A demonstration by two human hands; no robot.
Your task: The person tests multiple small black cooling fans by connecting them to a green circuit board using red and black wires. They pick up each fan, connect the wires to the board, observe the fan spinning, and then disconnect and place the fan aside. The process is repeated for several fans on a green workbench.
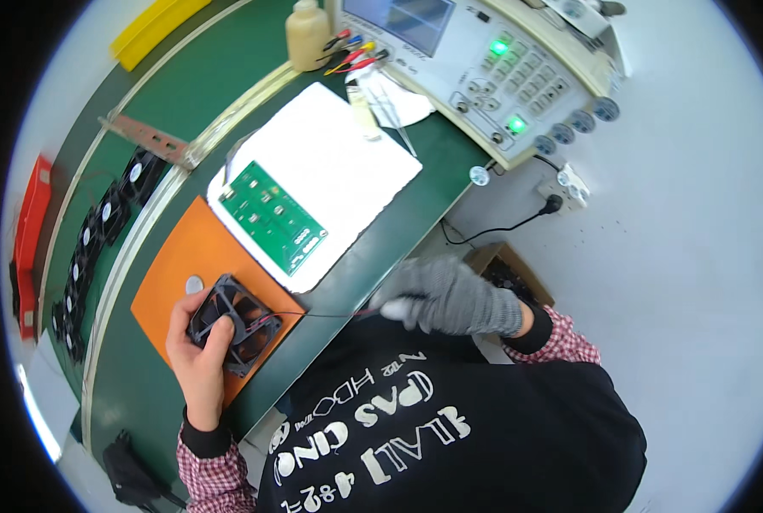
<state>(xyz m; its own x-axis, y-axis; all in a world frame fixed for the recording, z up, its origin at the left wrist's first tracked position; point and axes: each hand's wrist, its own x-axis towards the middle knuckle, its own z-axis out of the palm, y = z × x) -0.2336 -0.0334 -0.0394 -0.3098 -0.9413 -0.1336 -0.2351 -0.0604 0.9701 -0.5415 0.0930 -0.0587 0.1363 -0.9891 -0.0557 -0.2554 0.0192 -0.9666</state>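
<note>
My bare left hand (200, 346) grips a square black cooling fan (249, 318) by its frame, the thumb lying across its middle. The fan is over the near corner of an orange mat (172, 286). From the fan a thin dark and red cable (330, 315) runs to the right, pulled fairly straight. Its far end goes to the fingers of my right hand (450, 295), which wears a grey knitted glove and is closed on it beyond the bench edge. The cable's tip is hidden by the glove. Beside the fan lies a small round silvery disc (194, 285).
A green circuit board (272, 215) rests on a white sheet (347, 184). Behind stand a test instrument (484, 77) with lit green buttons, clip leads (360, 58) and a cream bottle (308, 36). Several black fans (112, 209) line the left lane past a metal rail. An open box (514, 274) sits at right.
</note>
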